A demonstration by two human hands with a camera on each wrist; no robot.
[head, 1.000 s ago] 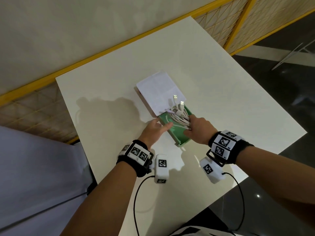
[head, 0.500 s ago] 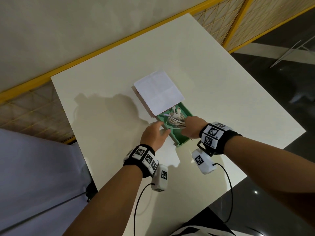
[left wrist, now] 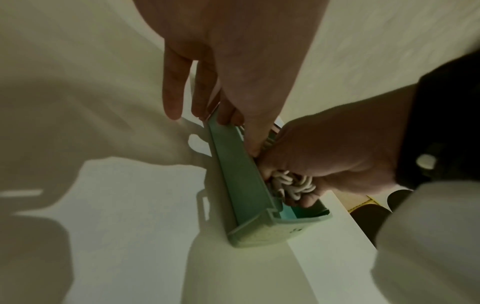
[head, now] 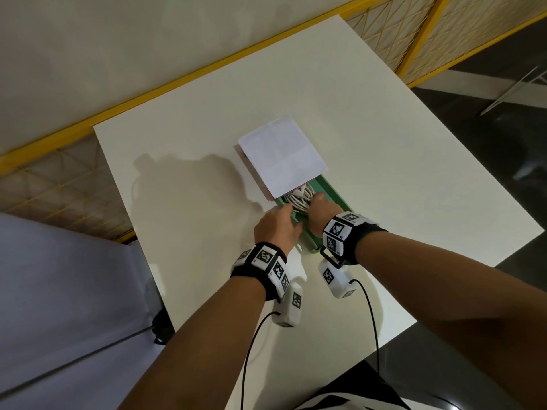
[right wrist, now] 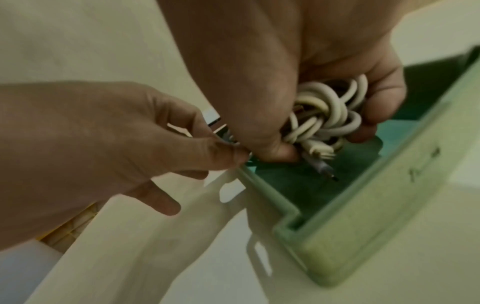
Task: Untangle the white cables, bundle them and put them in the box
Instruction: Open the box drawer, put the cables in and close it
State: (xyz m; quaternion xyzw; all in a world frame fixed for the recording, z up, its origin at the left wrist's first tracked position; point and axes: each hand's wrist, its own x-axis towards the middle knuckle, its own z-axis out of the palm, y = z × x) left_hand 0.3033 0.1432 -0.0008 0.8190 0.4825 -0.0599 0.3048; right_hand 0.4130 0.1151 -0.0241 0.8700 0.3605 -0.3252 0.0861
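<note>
A green box [head: 336,191] lies on the white table [head: 183,202], its far half covered by a white lid [head: 282,155]. My right hand [head: 321,207] grips the coiled bundle of white cables [head: 299,197] and holds it down inside the box. In the right wrist view the right hand [right wrist: 298,86] curls round the cables [right wrist: 327,115], plug ends pointing at the box [right wrist: 363,205] floor. My left hand [head: 278,223] holds the box's left wall. In the left wrist view the left hand [left wrist: 233,86] has its thumb inside the box [left wrist: 244,185] and its fingers outside.
The table's near edge [head: 393,338] lies close behind the box, dark floor beyond it. A yellow-framed mesh barrier [head: 189,81] runs along the far side. Black leads hang from my wrist cameras [head: 340,279].
My right hand has pushed the cable bundle lower and further into the box; the plug ends that stuck up now lie under the lid's edge. The left hand stays on the box wall.
</note>
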